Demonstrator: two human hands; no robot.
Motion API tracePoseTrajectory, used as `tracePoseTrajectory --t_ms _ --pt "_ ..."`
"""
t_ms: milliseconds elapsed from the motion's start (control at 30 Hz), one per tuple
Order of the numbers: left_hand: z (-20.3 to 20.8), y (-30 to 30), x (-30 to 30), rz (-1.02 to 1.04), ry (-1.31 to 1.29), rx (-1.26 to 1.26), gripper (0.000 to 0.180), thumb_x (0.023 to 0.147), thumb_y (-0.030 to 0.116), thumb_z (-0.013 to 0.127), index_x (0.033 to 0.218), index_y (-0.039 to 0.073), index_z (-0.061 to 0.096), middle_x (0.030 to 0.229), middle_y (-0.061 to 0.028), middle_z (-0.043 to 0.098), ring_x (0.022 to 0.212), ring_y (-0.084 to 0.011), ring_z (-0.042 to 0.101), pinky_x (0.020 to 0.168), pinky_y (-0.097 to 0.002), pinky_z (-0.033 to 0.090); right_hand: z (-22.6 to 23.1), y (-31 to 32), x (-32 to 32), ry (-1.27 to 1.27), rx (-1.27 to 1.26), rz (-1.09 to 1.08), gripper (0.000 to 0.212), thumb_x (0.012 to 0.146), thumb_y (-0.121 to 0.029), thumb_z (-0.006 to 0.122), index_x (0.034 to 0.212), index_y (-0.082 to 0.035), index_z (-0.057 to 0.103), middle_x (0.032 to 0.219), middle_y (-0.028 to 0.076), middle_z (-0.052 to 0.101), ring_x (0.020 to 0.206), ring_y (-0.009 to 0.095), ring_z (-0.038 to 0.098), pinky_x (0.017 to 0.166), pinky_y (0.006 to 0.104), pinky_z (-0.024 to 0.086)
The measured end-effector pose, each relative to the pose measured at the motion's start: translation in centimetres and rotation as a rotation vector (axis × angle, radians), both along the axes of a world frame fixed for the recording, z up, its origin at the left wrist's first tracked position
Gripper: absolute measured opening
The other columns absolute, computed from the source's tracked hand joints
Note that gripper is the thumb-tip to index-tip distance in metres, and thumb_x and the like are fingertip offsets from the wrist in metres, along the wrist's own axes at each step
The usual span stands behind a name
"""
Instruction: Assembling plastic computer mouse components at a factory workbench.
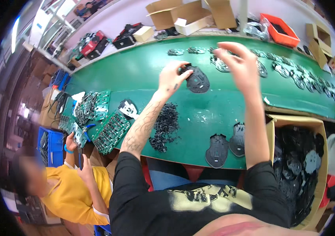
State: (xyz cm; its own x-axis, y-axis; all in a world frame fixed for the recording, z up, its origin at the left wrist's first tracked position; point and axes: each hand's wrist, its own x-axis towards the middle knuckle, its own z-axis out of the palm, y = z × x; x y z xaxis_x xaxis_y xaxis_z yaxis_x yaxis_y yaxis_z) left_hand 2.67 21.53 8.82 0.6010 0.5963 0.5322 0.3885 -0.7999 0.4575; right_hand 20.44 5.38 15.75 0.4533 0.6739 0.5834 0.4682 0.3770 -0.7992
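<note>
matte black plastic, moulded into a flat oval shell (198,82) with a rounded lower end, raised ribs and small pale patches, sits pinched at its upper edge by the left hand (171,76), over the middle of the smooth green tabletop (222,104). the right hand (240,65) is lifted and blurred, fingers curved; whether it grips anything, i cannot tell. jagged black bits (165,122) lie heaped nearer the body, left of two similar dark shells (217,151).
</note>
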Motion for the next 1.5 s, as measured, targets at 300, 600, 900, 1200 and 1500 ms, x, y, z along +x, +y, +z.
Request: tracePoseTrajectory --t_ms 300,600,900,1200,1500 --pt "-8.3 10.1 6.9 0.125 0.040 -0.160 0.040 0.072 0.035 0.075 0.103 0.011 0.069 0.095 -0.0105 0.068 0.089 -0.0255 0.063 0.081 -0.0353 0.049 4.1 -8.6 3.7 0.252 0.481 -0.142 0.020 0.091 -0.015 0.057 0.090 0.003 0.067 0.086 0.009 0.068 0.081 0.015 0.065 0.076 0.0266 0.050" --pt "-9.7 12.1 10.6 0.178 0.080 -0.192 0.042 0.071 0.035 0.074 0.105 0.011 0.068 0.096 -0.0120 0.067 0.094 -0.0265 0.063 0.083 -0.0374 0.050 4.4 -8.5 3.8 0.305 0.483 -0.068 0.020 0.091 -0.013 0.057 0.089 0.004 0.067 0.084 0.010 0.067 0.077 0.015 0.064 0.076 0.0270 0.052" --pt "-4.8 0.6 6.6 -0.284 0.225 -0.295 0.041 0.082 0.037 0.063 0.109 0.006 0.063 0.098 -0.0136 0.064 0.088 -0.0270 0.062 0.083 -0.0378 0.049 3.9 -8.1 3.3 0.274 0.419 -0.061 0.020 0.091 -0.014 0.057 0.088 0.005 0.066 0.083 0.009 0.066 0.072 0.015 0.062 0.071 0.0268 0.051" --pt "-3.9 -15.2 -2.9 -0.562 0.507 -0.070 0.048 0.079 0.034 0.070 0.118 0.010 0.055 0.111 -0.0121 0.052 0.105 -0.0303 0.052 0.087 -0.0406 0.046 4.1 -7.6 2.4 0.227 0.390 -0.024 0.021 0.091 -0.014 0.056 0.090 0.003 0.066 0.084 0.009 0.066 0.074 0.014 0.062 0.072 0.0261 0.050" --pt "-6.4 -16.0 -4.6 -0.503 0.271 -0.308 0.035 0.083 0.024 0.065 0.112 0.007 0.056 0.106 -0.0129 0.055 0.103 -0.0317 0.052 0.089 -0.0398 0.044 3.6 -6.3 0.2 0.131 0.264 0.074 0.019 0.092 -0.013 0.057 0.090 0.003 0.066 0.084 0.008 0.066 0.072 0.011 0.060 0.071 0.0232 0.046"
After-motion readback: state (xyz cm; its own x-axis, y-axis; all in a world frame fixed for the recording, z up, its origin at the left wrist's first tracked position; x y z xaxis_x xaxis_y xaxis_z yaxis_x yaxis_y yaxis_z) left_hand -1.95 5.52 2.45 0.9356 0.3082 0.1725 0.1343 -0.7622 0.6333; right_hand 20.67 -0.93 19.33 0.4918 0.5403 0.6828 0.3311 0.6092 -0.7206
